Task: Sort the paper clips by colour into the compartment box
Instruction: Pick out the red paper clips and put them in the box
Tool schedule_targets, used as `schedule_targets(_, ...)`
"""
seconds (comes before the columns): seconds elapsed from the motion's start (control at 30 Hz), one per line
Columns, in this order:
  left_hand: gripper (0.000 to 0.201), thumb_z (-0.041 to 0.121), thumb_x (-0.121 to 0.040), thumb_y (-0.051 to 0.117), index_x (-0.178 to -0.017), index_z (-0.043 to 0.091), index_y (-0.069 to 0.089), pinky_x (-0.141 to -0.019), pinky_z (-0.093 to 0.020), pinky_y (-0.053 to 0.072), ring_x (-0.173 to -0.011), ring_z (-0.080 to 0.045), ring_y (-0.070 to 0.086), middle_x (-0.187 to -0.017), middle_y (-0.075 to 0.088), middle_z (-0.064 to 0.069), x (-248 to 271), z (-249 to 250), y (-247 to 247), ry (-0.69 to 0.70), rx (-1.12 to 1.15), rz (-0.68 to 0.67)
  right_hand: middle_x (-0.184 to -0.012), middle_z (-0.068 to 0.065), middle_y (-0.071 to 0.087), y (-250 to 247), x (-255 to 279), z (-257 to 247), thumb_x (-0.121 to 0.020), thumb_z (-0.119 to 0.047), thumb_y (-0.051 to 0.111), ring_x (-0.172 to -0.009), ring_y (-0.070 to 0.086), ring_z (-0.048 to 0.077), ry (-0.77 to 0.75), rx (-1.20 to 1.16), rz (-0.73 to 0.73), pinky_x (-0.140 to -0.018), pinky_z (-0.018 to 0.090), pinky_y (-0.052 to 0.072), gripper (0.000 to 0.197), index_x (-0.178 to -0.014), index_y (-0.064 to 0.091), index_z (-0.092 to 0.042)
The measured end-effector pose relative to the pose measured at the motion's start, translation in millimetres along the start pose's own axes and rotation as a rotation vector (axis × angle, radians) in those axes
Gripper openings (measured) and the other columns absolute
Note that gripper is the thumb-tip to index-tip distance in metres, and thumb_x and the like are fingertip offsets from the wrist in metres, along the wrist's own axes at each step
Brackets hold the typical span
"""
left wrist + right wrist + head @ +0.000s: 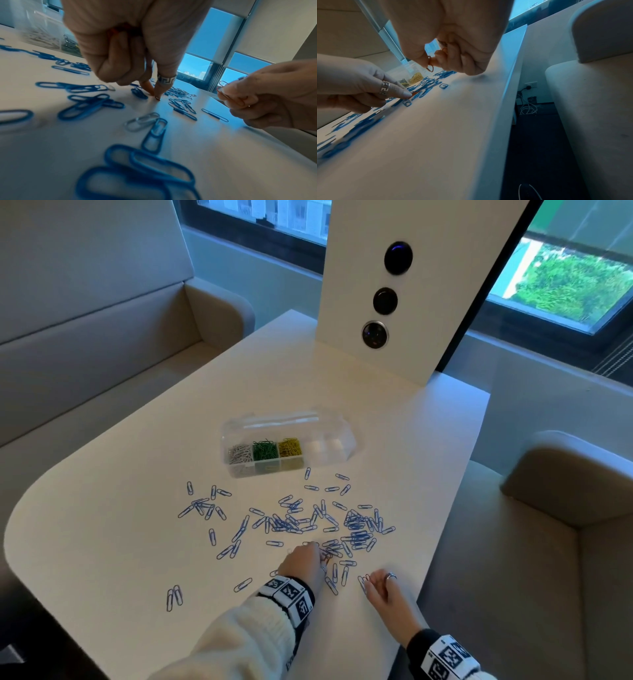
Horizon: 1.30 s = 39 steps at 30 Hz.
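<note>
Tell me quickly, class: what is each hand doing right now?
Left hand: fingers curled, pinching a red paper clip on the table.
Right hand: curled round a few red clips, held just above the table.

Blue paper clips (137, 175) at bottom of left wrist view blurred, cut by lower edge. Compartment box (44, 35) upper left there smeared, contents unclear. Left hand (303, 565) hides clips under its fingers in head view. Right hand (453, 44) cut by top edge; number of red clips (430, 66) pinched unreadable
</note>
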<state>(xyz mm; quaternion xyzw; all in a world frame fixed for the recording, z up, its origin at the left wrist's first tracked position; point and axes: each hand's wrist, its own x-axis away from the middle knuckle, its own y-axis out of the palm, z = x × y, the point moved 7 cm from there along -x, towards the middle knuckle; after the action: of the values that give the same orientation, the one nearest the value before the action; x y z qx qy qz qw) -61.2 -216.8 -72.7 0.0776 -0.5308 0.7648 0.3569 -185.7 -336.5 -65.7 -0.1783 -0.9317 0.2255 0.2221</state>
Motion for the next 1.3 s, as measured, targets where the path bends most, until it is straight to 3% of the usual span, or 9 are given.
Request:
schedule_targets(0.2, 0.023, 0.025, -0.095, 0.046, -0.111, 0.014, 0.058, -0.081, -0.028, 0.047, -0.101, -0.021, 0.061, -0.113, 0.063, -0.003, 0.7, -1.9, -3.5, -0.019, -0.014, -0.017, -0.057, -0.007, 0.030, 5.4, -7.3, -7.8, -0.091, -0.009, 0.054, -0.048, 0.031, 0.004, -0.012, 0.033, -0.022, -0.053, 0.014, 0.032, 0.032, -0.064, 0.040, -0.019)
schedule_targets(0.63, 0.032, 0.011, -0.097, 0.034, -0.127, 0.004, 0.039, -0.089, -0.036, 0.045, -0.113, -0.028, 0.056, -0.127, 0.054, -0.011, 4.4, 10.4, -3.0, 0.040, -0.270, -0.115, -0.060, -0.006, 0.031, 6.9, -14.3, -7.8, -0.091, -0.012, 0.054, -0.049, 0.030, 0.003, 0.005, 0.042, -0.059, -0.054, 0.014, 0.033, 0.017, -0.075, 0.049, -0.014)
schedule_targets(0.7, 0.020, 0.018, -0.095, 0.043, -0.113, 0.011, 0.047, -0.085, -0.031, 0.045, -0.103, -0.022, 0.058, -0.111, 0.059, -0.004, 6.9, 10.4, -9.2, 0.050, -0.078, -0.113, -0.060, -0.005, 0.030, 3.2, -14.5, -9.6, -0.091, -0.013, 0.054, -0.052, 0.028, 0.004, 0.000, 0.039, -0.064, -0.055, 0.015, 0.032, 0.018, -0.075, 0.048, -0.013)
schedule_targets(0.77, 0.004, 0.021, -0.094, 0.049, -0.091, 0.019, 0.049, -0.067, -0.020, 0.043, -0.075, -0.010, 0.054, -0.083, 0.054, 0.005, 11.6, 10.1, -18.0, 0.069, 0.249, -0.152, -0.060, -0.005, 0.029, -1.7, -14.5, -17.5, -0.092, -0.012, 0.053, -0.053, 0.027, 0.006, -0.026, 0.037, -0.067, -0.054, 0.016, 0.031, 0.020, -0.073, 0.046, -0.013)
schedule_targets(0.83, 0.020, 0.013, -0.094, 0.044, -0.074, 0.020, 0.044, -0.044, -0.016, 0.031, -0.047, -0.006, 0.037, -0.062, 0.042, 0.007, 20.9, 7.9, -25.6, 0.018, 0.716, -0.286, -0.060, -0.005, 0.029, -5.8, -14.6, -31.2, -0.091, -0.007, 0.053, -0.052, 0.027, 0.004, -0.071, -0.013, -0.072, -0.053, 0.017, 0.032, 0.028, -0.067, 0.040, -0.014)
schedule_targets(0.97, 0.009, 0.009, -0.066, 0.048, -0.061, 0.016, 0.046, -0.034, -0.012, 0.017, -0.038, -0.007, 0.017, -0.049, 0.027, 0.005, 37.7, 26.0, -50.8, 0.081, 1.516, -0.572, -0.062, -0.003, 0.032, -12.0, -18.4, -71.1, -0.089, -0.007, 0.055, -0.058, 0.030, 0.013, -0.205, -0.088, -0.082, -0.056, 0.029, 0.034, 0.040, -0.061, 0.036, -0.028)
schedule_targets(1.1, 0.014, 0.013, -0.052, 0.060, -0.058, 0.011, 0.047, -0.038, -0.014, 0.017, -0.040, -0.010, 0.017, -0.049, 0.034, 0.001, 44.6, 43.4, -74.2, 0.292, 1.769, -0.688, -0.063, 0.002, 0.036, -16.3, -20.5, -115.7, -0.089, -0.010, 0.057, -0.059, 0.034, 0.019, -0.328, -0.028, -0.089, -0.057, 0.030, 0.036, 0.042, -0.061, 0.032, -0.028)
schedule_targets(1.23, 0.020, 0.014, -0.050, 0.064, -0.059, 0.008, 0.047, -0.040, -0.014, 0.017, -0.036, -0.008, 0.027, -0.050, 0.036, -0.002, 37.1, 42.4, -75.9, 0.323, 1.809, -0.661, -0.067, 0.017, 0.045, -13.2, -23.8, -137.7, -0.087, -0.008, 0.059, -0.063, 0.041, 0.028, -0.356, -0.015, -0.062, -0.058, 0.028, 0.037, 0.043, -0.059, 0.031, -0.025)
schedule_targets(1.3, 0.019, 0.015, -0.049, 0.063, -0.060, 0.007, 0.049, -0.040, -0.014, 0.018, -0.036, -0.009, 0.028, -0.051, 0.035, -0.003, 32.9, 37.8, -75.5, 0.286, 1.825, -0.631, -0.067, 0.012, 0.044, -10.1, -27.0, -138.1, -0.087, -0.009, 0.058, -0.060, 0.040, 0.021, -0.359, 0.003, -0.056, -0.058, 0.027, 0.037, 0.042, -0.059, 0.031, -0.024)
